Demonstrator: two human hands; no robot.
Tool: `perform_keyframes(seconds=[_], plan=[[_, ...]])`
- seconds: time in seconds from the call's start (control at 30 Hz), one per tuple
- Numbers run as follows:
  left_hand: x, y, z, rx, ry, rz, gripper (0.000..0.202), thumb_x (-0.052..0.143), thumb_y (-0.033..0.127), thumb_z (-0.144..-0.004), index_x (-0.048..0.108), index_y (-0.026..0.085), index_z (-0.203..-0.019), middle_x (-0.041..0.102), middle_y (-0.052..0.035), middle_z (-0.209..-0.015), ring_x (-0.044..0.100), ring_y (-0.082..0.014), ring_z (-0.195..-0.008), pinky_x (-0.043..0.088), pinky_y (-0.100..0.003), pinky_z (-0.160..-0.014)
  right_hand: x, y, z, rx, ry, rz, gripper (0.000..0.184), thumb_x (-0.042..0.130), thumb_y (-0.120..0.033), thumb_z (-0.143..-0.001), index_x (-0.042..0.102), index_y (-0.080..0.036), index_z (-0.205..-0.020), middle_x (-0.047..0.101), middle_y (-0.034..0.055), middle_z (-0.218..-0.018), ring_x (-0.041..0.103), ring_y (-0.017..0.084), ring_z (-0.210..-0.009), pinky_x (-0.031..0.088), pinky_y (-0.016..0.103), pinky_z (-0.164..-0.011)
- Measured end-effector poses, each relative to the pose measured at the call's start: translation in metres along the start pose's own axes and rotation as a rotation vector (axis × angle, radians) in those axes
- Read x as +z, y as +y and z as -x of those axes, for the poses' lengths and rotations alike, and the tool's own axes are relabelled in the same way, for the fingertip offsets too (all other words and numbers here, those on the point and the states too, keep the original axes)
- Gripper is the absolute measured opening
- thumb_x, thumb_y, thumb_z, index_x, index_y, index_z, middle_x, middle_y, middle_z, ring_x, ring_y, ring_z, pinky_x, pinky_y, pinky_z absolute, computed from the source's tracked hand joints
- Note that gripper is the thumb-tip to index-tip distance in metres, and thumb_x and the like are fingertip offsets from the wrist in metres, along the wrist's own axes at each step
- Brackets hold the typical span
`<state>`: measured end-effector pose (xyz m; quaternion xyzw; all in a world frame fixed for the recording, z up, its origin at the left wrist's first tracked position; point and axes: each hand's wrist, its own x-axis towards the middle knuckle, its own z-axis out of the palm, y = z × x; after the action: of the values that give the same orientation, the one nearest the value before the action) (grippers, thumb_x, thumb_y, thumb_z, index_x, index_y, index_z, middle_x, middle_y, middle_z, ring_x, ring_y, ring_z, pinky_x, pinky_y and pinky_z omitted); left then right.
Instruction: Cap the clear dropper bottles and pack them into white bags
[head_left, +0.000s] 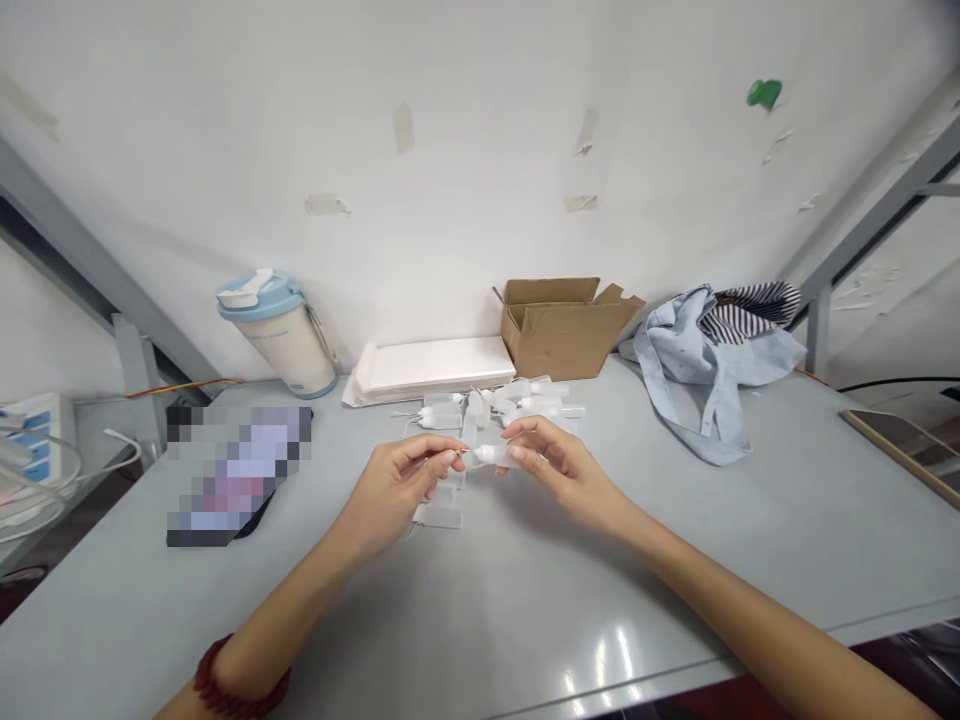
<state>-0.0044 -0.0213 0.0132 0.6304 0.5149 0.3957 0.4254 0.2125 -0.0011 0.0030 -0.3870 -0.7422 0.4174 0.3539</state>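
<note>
In the head view, my right hand point(559, 465) pinches the body of a small translucent white plastic piece point(491, 455) between thumb and fingers. At the piece's left end, my left hand point(412, 480) is closed, thumb against forefinger, on what looks like its thin wire-like tail. The fingertips partly cover both ends. Several similar translucent pieces point(551, 405) with thin white tails lie in a loose pile just behind my hands. A few more, such as a flat piece point(439, 516), lie beside and below my left hand.
Behind the pile are a stack of flat white sheets or trays point(442, 362) and an open cardboard box point(562, 340). A blue-lidded tumbler point(281, 335) and a pixelated phone-like device point(240, 475) are left. A light-blue cloth bag point(690, 350) lies right on the grey table point(810, 520).
</note>
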Motion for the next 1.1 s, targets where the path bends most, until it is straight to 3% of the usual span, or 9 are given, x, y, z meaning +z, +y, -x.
perform_keyframes(seconds=[0.63,1.1], plan=[[-0.0007,-0.0015,-0.0041,0.006,-0.057,0.060,0.021,0.054,0.031,-0.083,0.069,0.017,-0.086,0.063,-0.0009,-0.073,0.045,-0.0093,-0.053,0.042,-0.022,-0.053,0.0058,-0.0034,0.0033,0.037,-0.002,-0.026,0.018,0.042,-0.036,-0.094,0.051,-0.024,-0.103,0.067,0.0000,-0.080,0.054,0.015,-0.071,0.033,0.024,-0.056],[0.0002,0.0014,-0.0022,-0.007,-0.082,0.062,0.021,0.054,0.031,-0.084,0.069,0.017,-0.087,0.062,-0.0003,-0.073,0.044,-0.0090,-0.055,0.041,-0.021,-0.055,0.0070,0.0008,0.0008,0.025,-0.015,-0.053,0.018,0.041,-0.034,-0.094,0.052,-0.022,-0.100,0.066,0.0011,-0.080,0.055,0.015,-0.073,0.036,0.026,-0.062]])
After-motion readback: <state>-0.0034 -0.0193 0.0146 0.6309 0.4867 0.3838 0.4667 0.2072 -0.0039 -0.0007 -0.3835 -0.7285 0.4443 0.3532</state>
